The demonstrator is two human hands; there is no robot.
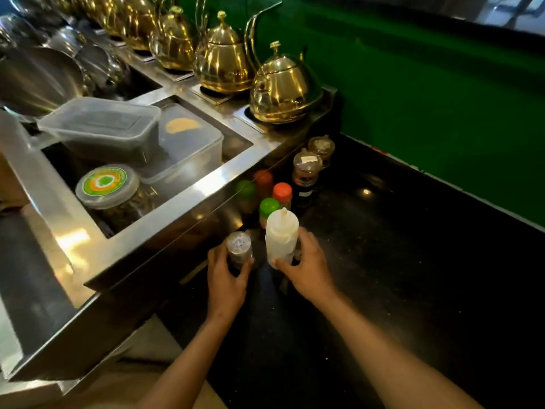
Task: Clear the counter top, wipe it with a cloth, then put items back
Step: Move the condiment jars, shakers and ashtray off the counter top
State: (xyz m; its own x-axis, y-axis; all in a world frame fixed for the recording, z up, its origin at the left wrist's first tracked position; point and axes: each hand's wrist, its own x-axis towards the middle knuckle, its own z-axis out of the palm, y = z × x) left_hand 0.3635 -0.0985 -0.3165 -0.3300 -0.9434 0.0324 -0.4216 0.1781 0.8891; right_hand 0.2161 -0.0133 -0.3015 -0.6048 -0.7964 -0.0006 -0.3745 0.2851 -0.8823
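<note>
On the black counter top (pixel 413 261), my left hand (pixel 225 280) grips a small clear shaker (pixel 239 247) with a perforated lid. My right hand (pixel 309 268) holds a white squeeze bottle (pixel 280 231) that stands upright, right of the shaker. Behind them, along the steel unit's side, stand a green-capped bottle (pixel 268 207), an orange-capped bottle (pixel 282 192) and two clear jars (pixel 306 169) with dark contents. No cloth is in view.
A raised steel unit (pixel 182 219) borders the counter on the left; its well holds plastic containers (pixel 103 125) and a lidded jar (pixel 107 184). Brass kettles (pixel 280 87) line its back edge. A green wall (pixel 442 98) runs behind the counter.
</note>
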